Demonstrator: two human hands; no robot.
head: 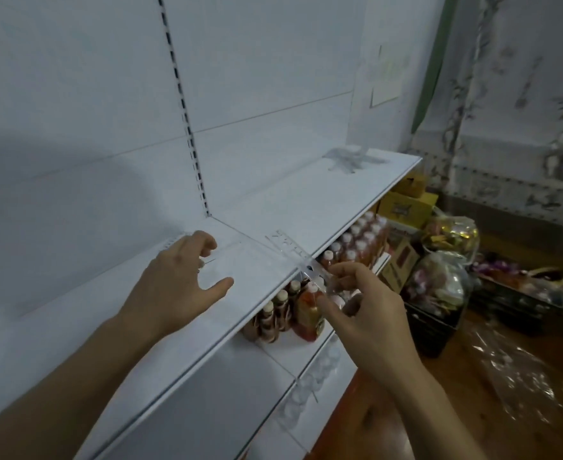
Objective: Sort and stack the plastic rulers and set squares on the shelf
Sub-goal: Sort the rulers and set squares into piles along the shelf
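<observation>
The white shelf runs from lower left to upper right, with a lower shelf of bottles under it and boxes and wrapped baskets on the floor to the right. On the shelf top, far right, lies a loose pile of clear rulers and set squares, well apart from both hands.

The left hand rests over a clear stack near the shelf's back, fingers loosely curled and thumb spread; whether the fingertips press the plastic I cannot tell, but it clamps nothing.

The right hand is off the shelf's front edge, thumb and forefinger pinched on the near end of a clear ruler. The ruler's long axis runs from that grip up and left across the shelf lip, its far end lying on the shelf, just right of the stack.

The stack lies left of the ruler's far end, so the coming move probably calls for swinging the ruler leftward and turning it to match the stack. The left hand is nearer the stack and could steady it.
</observation>
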